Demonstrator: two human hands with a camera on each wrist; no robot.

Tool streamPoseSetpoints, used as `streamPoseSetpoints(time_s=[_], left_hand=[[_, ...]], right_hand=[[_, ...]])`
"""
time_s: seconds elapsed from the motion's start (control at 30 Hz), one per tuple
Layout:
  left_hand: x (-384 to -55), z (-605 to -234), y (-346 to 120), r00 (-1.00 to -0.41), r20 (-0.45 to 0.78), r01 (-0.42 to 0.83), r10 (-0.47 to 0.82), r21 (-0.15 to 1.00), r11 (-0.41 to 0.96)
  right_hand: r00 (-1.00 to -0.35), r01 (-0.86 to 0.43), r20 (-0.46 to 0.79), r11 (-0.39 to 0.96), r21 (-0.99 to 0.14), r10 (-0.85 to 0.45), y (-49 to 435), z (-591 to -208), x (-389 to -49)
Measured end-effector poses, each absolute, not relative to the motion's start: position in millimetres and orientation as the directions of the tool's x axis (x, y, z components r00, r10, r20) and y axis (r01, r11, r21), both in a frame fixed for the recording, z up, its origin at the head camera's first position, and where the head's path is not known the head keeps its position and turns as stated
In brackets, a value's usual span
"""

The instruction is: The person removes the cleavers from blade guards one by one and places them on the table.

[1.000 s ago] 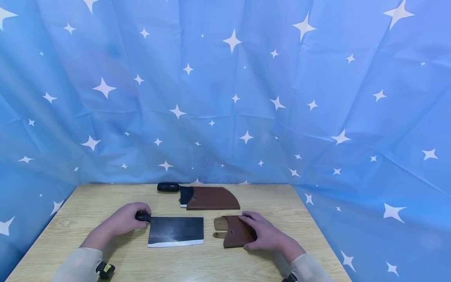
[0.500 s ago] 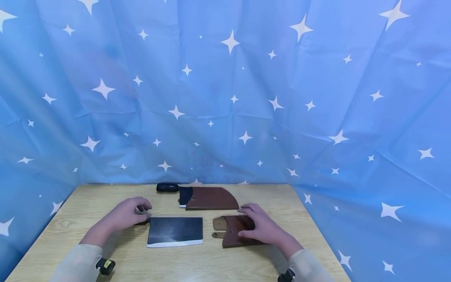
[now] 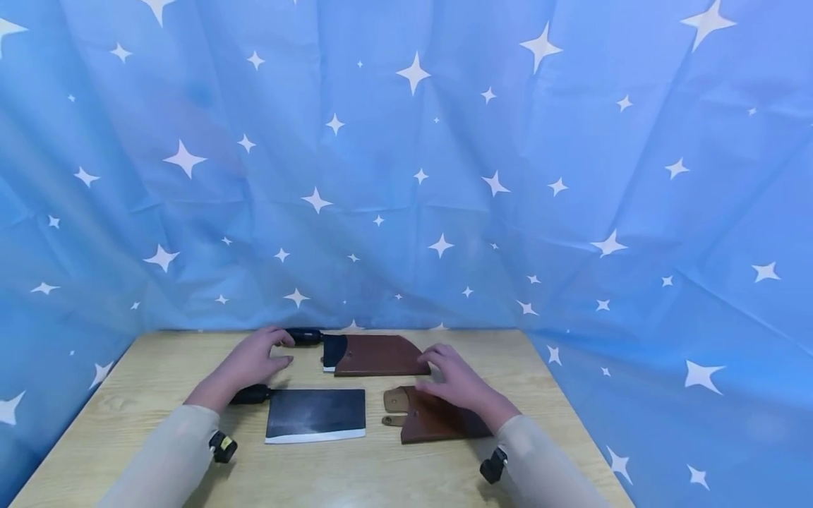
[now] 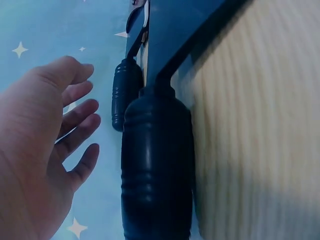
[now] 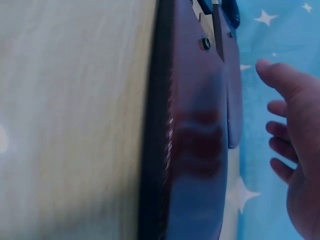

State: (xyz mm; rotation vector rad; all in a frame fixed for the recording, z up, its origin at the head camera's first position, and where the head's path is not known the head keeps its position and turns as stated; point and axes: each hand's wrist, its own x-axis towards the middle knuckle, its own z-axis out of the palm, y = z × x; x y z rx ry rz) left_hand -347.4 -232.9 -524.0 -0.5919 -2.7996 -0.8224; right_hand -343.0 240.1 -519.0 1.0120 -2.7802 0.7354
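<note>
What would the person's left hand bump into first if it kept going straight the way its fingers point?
Probably the black ribbed handle of the far cleaver in the brown leather sheath; the left hand hovers open just short of it.

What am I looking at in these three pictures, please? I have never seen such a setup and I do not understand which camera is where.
No machine here: a person works with two bare hands. The wide picture comes from a camera on the person's head, looking down at a wooden table before a blue starred cloth. The other two come from small cameras on the wrists, so they look sideways and very close.

On the table lie a bare cleaver, an empty brown sheath beside it, and further back a sheathed cleaver.

The left hand is open, its fingers close to the sheathed cleaver's black handle. The right hand is open too, above the empty sheath. Neither hand holds anything.
</note>
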Motion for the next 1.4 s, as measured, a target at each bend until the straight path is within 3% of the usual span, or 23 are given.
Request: streamPoseSetpoints(time_s=[0.43,0.8,1.13,1.4], left_hand=[[-387,-523,-213,-0.893,0.293,0.438,0.340,0.398,0.806],[-408,-528,-201,-0.898,0.241,0.437,0.368,0.385,0.813],[-416,-542,-192,-0.886,0.271,0.460,0.377,0.404,0.790],[-425,-563,-186,-0.910,0.247,0.413,0.331,0.512,0.753]], right_hand=[[-0.831,-0.548,0.165,0.729,-0.411,-0.532,202,-518,-386],[-0.844,-0.502,0.053,0.753,-0.426,-0.533,173,-518,-409],[-0.814,-0.539,-0.009,0.762,-0.358,-0.580,139,-524,-419],[-0.814,-0.551,-0.036,0.790,-0.268,-0.580,126,-536,-413]])
